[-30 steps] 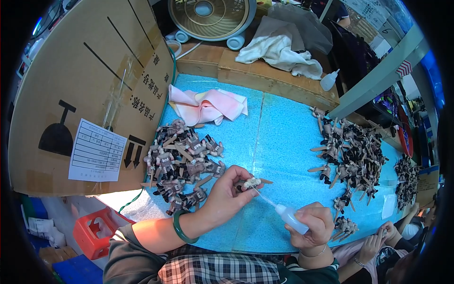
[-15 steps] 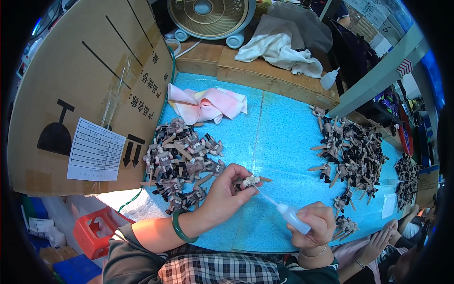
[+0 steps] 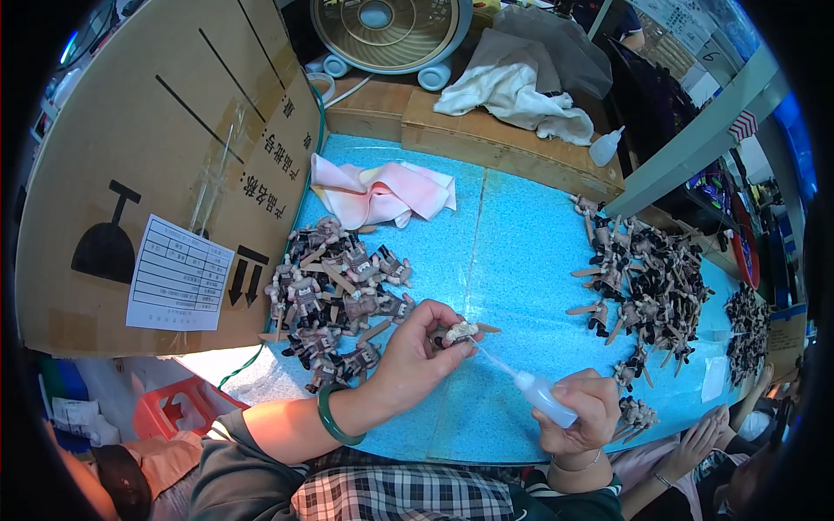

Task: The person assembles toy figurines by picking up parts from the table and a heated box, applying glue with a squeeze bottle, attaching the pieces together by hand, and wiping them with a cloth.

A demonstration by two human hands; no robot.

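Observation:
Over the blue table, my left hand [image 3: 420, 351] pinches a small figurine [image 3: 460, 333] with a pale upper part and a flat wooden-coloured piece sticking out to the right. In my right hand [image 3: 584, 412] is a translucent squeeze bottle [image 3: 545, 400], its thin nozzle slanting up and left. The nozzle's tip is at or very near the figurine; whether it touches I cannot tell. Just beyond my left wrist lies a pile of similar figurines [image 3: 334, 300] in grey-brown and black. A larger heap of figurines [image 3: 647, 282] spreads along the table's right side.
A tall cardboard box [image 3: 174, 174] walls off the left. A pink cloth [image 3: 382, 191] lies at the back, before a wooden ledge [image 3: 486, 139] bearing a fan [image 3: 387, 30], white cloth [image 3: 521, 95] and another squeeze bottle [image 3: 605, 147]. A co-worker's hands [image 3: 695, 443] show at lower right.
The squeeze bottle and my right hand have shifted slightly right and down. My left hand keeps its place. Another person's arm has come in at the lower left, beside the red stool.

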